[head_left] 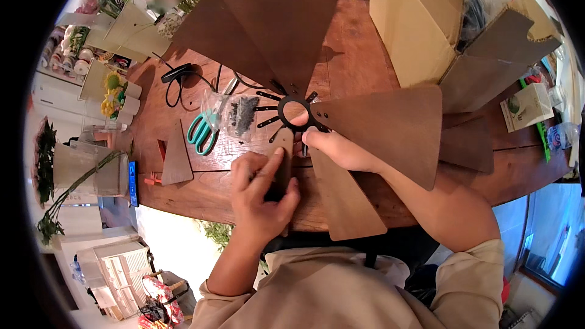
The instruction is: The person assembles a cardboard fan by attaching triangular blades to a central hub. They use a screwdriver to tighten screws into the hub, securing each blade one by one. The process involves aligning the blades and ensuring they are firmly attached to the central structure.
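Observation:
A black ring-shaped hub [282, 110] with short drilled arms lies over the wooden table. Broad brown blades are joined to it: one group [262, 30] fans toward the far side, another blade [390, 128] points right, and a narrower one [346, 204] points toward me. My right hand [341, 148] grips the hub's near edge, thumb on top, fingers partly hidden beneath. My left hand [259, 192] holds a loose-looking narrow brown blade [283, 143], index finger pressed on its top, its rounded end against a hub arm. Whether that blade is fastened I cannot tell.
Left of the hub are a clear bag of small black parts [244, 114], teal-handled scissors [202, 135], a black cabled device [177, 73] and a small brown blade [177, 158]. A large cardboard box [414, 30] stands far right; another brown blade [469, 146] lies below it.

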A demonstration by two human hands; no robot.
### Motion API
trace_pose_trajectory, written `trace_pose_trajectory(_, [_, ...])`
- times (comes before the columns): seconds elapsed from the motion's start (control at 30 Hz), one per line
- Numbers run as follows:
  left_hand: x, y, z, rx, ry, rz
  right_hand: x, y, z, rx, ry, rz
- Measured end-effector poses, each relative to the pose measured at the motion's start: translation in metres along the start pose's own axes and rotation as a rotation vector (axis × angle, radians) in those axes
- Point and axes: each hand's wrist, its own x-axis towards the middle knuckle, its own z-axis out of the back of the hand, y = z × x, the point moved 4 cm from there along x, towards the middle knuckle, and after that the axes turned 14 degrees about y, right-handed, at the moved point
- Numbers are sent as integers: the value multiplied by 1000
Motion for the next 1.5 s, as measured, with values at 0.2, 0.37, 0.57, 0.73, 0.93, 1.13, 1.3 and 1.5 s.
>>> trace_pose_trajectory(0.2, [0, 17, 17, -569, 13, 189, 4, -9, -14, 216, -9, 67])
trace_pose_trajectory(0.37, [1, 17, 13, -698, 86, 252, -8, 21, -6, 368, 35, 34])
trace_pose_trajectory(0.57, [5, 11, 5, -705, 104, 232, 3, 4, -9, 304, -161, 218])
trace_pose_trajectory(0.73, [7, 8, 6, -637, 120, 195, -6, 19, 6, 136, -286, 114])
trace_pose_trajectory(0.93, [12, -14, 7, -312, 146, 118, -20, 24, 6, -58, -498, 194])
trace_pose_trajectory(1.13, [13, -29, 3, 91, 80, -81, -11, 18, 3, 22, -316, 227])
trace_pose_trajectory(1.3, [12, -31, 1, 267, 71, -81, -9, 18, 11, 6, -329, 243])
trace_pose_trajectory(1.5, [20, -33, -15, 249, 29, -129, -35, 26, 18, -67, -393, 115])
